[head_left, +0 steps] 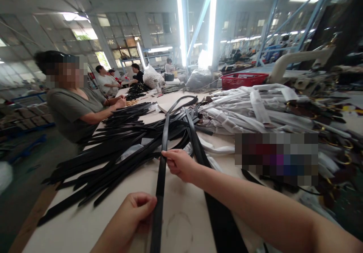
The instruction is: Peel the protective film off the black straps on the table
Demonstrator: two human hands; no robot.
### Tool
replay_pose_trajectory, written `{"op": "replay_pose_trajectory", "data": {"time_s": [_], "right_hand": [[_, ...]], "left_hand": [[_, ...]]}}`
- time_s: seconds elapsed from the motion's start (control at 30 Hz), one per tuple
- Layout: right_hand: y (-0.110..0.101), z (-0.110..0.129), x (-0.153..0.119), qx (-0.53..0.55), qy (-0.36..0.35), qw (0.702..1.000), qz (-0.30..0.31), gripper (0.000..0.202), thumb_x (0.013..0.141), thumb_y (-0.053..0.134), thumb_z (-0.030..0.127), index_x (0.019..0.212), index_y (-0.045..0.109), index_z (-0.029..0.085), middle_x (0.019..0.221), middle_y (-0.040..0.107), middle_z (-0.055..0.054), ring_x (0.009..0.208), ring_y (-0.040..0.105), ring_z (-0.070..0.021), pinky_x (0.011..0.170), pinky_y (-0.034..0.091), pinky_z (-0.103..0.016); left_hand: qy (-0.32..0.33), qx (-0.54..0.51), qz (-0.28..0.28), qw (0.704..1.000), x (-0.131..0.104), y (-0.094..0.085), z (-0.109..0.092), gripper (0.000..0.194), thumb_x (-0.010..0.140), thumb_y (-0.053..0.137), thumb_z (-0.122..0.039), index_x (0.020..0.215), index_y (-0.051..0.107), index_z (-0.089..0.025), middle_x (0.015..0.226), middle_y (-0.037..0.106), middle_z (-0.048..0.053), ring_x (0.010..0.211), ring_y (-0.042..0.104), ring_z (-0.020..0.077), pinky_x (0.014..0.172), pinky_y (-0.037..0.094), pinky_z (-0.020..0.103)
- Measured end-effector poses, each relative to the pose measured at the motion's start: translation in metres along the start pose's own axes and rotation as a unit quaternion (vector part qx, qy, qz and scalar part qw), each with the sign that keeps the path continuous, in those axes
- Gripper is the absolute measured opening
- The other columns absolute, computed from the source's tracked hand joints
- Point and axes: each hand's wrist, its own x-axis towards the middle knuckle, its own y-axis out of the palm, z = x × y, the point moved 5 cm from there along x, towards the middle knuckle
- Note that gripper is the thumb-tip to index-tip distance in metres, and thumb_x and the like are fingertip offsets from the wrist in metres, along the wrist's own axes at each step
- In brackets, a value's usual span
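While a long black strap (160,175) is pinched at its edge between the fingers of the right hand (179,165), its nearer part is gripped by the bent fingers of the left hand (138,209); the strap is held above the counter (113,211), where bare surface is left on both sides; the left is bordered by black strips (93,158), the right by a broad black band (219,211).

Left of the glossy red plastic basket (244,80), long flat black straps (93,153) look smooth, faintly shiny, leather-like.
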Motion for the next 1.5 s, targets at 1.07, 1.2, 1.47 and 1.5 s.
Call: {"op": "replay_pose_trajectory", "data": {"time_s": [1.07, 1.2, 1.47, 1.5], "right_hand": [[-0.016, 0.021, 0.01, -0.227, -0.162, 0.948, -0.155, 0.033, 0.072, 0.065, 0.048, 0.067, 0.054, 0.017, 0.056, 0.061, -0.002, 0.047, 0.06, -0.0168, 0.042, 0.047, -0.026], [-0.008, 0.03, -0.008, -0.251, -0.219, 0.927, -0.172, 0.029, 0.073, 0.066, 0.04, 0.061, 0.051, 0.018, 0.051, 0.054, 0.001, 0.044, 0.054, -0.0132, 0.041, 0.04, -0.022], [0.033, -0.006, -0.03, -0.148, -0.056, 0.987, 0.003, 0.018, 0.066, 0.068, 0.027, 0.061, 0.056, 0.014, 0.051, 0.052, 0.002, 0.043, 0.043, -0.0068, 0.04, 0.028, -0.019], [0.031, -0.006, -0.025, -0.125, -0.03, 0.992, 0.013, 0.018, 0.065, 0.07, 0.027, 0.065, 0.059, 0.013, 0.05, 0.049, 0.004, 0.042, 0.041, -0.0059, 0.039, 0.025, -0.019]], "left_hand": [[0.013, -0.117, 0.167, 0.979, -0.001, 0.011, 0.005, 0.058, 0.065, 0.074, -0.061, 0.086, 0.068, -0.007, 0.059, 0.061, 0.005, 0.049, 0.051, 0.0075, 0.049, 0.033, 0.017], [0.001, -0.121, 0.145, 0.982, 0.001, 0.012, 0.01, 0.044, 0.063, 0.078, -0.054, 0.074, 0.061, -0.015, 0.047, 0.049, -0.004, 0.036, 0.039, 0.0047, 0.04, 0.021, 0.018], [0.056, -0.11, 0.073, 0.99, -0.011, 0.017, 0.0, 0.04, 0.071, 0.073, -0.051, 0.077, 0.06, -0.013, 0.051, 0.052, -0.003, 0.037, 0.041, 0.005, 0.04, 0.027, 0.018], [0.052, -0.104, 0.08, 0.99, -0.012, 0.017, 0.0, 0.04, 0.072, 0.072, -0.052, 0.078, 0.061, -0.013, 0.051, 0.053, -0.003, 0.037, 0.042, 0.005, 0.04, 0.027, 0.018]]}}
